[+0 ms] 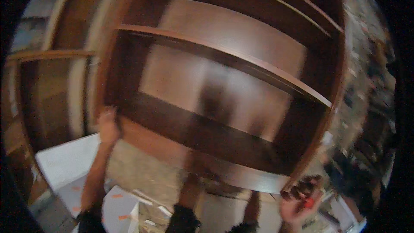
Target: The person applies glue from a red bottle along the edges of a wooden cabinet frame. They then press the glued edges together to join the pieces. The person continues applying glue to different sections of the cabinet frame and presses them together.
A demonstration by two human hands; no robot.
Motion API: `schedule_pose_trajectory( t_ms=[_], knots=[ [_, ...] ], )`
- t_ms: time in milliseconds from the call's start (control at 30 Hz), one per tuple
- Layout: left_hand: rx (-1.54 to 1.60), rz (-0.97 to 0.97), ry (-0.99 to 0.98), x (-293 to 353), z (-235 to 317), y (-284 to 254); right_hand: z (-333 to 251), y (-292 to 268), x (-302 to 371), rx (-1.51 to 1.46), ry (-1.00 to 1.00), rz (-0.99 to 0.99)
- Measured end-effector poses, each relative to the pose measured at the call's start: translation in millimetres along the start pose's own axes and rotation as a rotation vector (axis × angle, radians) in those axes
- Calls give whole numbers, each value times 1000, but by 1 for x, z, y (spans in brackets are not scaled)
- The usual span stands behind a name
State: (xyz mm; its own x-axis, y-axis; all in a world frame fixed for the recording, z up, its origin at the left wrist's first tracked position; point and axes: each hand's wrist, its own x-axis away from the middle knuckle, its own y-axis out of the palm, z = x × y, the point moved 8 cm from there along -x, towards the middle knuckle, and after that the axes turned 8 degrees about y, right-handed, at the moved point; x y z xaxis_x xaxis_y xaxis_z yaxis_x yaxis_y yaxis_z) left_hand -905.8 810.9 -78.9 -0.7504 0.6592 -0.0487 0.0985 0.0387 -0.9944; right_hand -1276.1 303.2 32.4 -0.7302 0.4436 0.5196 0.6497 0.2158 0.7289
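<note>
A large brown wooden bookcase (239,62) with several shelves fills the middle of the view, tilted, its open front facing me. My left hand (110,125) is closed round the lower left corner of its frame. At the lower right corner, my right hand (302,198) has its palm turned up and its fingers curled. A small red thing (308,203) shows in that palm, too blurred to name. Whether the right hand also touches the bookcase, I cannot tell. Blur softens the whole picture.
My legs (189,192) stand below the bookcase's bottom edge. White boards or packaging with orange marks (118,209) lie at the lower left. Wooden frames (51,54) stand along the left. The right side holds blurred, cluttered ground (366,103) with dark items.
</note>
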Motion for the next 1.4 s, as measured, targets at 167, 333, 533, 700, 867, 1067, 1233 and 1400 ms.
schedule_pose_trajectory(
  t_ms=[167, 333, 533, 700, 867, 1067, 1233, 1400],
  knots=[
    [417, -267, 193, 17, 240, -24, -47, -54, 50, -248, 30, -76],
    [656, -786, 491, 49, 506, -14, -98, -73, 78, -185, -40, 5],
    [637, -514, 320, 39, 348, 9, -152, -90, 71, -179, -74, 115],
    [251, -210, -56, 57, 156, 0, -131, -109, 68, -194, -32, -97],
    [478, -206, 48, 70, 391, 7, -120, -109, 61, -283, 45, -43],
    [476, -293, 45, 72, 303, -1, -136, -91, 46, -117, 37, -46],
    [488, -174, -26, 65, 324, 23, -151, -113, 68, -104, -33, -59],
    [527, -315, 404, 58, 542, -8, -172, -118, 100, -111, -91, -51]
  ],
)
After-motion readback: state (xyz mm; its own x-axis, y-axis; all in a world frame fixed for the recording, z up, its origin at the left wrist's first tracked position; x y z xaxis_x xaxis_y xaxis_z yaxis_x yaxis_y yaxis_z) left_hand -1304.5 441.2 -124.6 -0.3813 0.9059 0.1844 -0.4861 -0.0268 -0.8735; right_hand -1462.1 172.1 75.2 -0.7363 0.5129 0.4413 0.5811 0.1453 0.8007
